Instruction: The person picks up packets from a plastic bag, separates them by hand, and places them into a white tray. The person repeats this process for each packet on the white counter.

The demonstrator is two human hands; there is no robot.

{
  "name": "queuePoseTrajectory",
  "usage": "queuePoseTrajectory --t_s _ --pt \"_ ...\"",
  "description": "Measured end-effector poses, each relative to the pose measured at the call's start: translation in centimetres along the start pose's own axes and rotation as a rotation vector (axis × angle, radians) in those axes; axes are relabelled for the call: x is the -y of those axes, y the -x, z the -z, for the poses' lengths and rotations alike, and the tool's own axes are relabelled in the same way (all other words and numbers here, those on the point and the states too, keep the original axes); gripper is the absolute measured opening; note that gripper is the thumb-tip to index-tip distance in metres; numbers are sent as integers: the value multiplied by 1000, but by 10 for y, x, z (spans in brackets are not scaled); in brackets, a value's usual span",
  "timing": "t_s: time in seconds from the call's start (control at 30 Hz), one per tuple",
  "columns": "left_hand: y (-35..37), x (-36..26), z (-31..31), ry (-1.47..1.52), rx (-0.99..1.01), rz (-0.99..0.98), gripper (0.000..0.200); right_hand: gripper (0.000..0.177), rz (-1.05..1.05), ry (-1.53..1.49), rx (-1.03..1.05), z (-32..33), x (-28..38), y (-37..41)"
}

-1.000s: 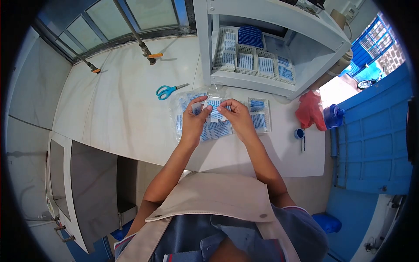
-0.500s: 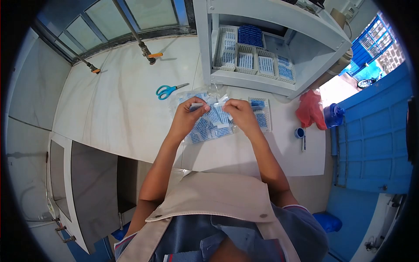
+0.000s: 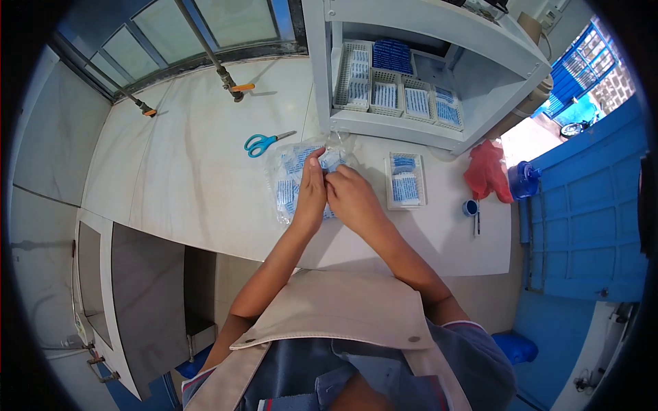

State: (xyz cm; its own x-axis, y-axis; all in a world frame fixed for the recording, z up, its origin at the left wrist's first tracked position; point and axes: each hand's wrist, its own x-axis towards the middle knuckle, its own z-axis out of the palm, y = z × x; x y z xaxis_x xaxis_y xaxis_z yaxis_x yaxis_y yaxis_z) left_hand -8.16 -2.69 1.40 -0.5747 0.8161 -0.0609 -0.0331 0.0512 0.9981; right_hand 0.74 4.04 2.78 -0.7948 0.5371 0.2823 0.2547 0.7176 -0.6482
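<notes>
My left hand [image 3: 312,196] is held edge-on with its fingers pointing up and away, pressed together. My right hand [image 3: 351,196] meets it, fingers curled against the left palm. Whatever lies between the two hands is hidden. Beneath them is a clear plastic bag [image 3: 286,193] of small white packets with blue print, partly covered by my hands. To the right stands a small white basket [image 3: 423,197] holding more printed packets [image 3: 405,186]. Scissors [image 3: 260,144] with turquoise handles lie beyond the bag on the left.
A grey shelf unit [image 3: 394,128] at the back holds several baskets of packets [image 3: 385,94]. Two pipes with orange-handled taps [image 3: 241,88] rise at the back left. On the right are a red plastic bag [image 3: 487,171], a blue jug [image 3: 524,180], a small blue roll [image 3: 469,207] and a pen [image 3: 477,224].
My hands have come together, the left turning edge-on and the right moving left. The packets seen between my fingers are now hidden. The basket on the right is more fully visible.
</notes>
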Motion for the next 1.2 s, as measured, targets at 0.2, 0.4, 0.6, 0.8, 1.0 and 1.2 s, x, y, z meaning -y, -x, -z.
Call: queuePoseTrajectory --t_s 0.2,0.4,0.6,0.8,1.0,1.2 --pt "18 5 1 532 -87 296 63 23 83 -117 82 0 15 13" --pt "42 12 14 498 -125 324 55 31 -23 -185 326 -4 25 20" --pt "45 14 48 530 -121 378 21 11 -307 -1020 729 0 -4 -27" --pt "27 12 39 530 -129 214 20 10 -15 -332 513 -3 24 -31" --pt "23 12 37 450 -134 191 30 9 168 -325 221 -14 2 -9" --pt "22 -1 15 522 -154 208 51 18 77 -165 153 -4 29 5"
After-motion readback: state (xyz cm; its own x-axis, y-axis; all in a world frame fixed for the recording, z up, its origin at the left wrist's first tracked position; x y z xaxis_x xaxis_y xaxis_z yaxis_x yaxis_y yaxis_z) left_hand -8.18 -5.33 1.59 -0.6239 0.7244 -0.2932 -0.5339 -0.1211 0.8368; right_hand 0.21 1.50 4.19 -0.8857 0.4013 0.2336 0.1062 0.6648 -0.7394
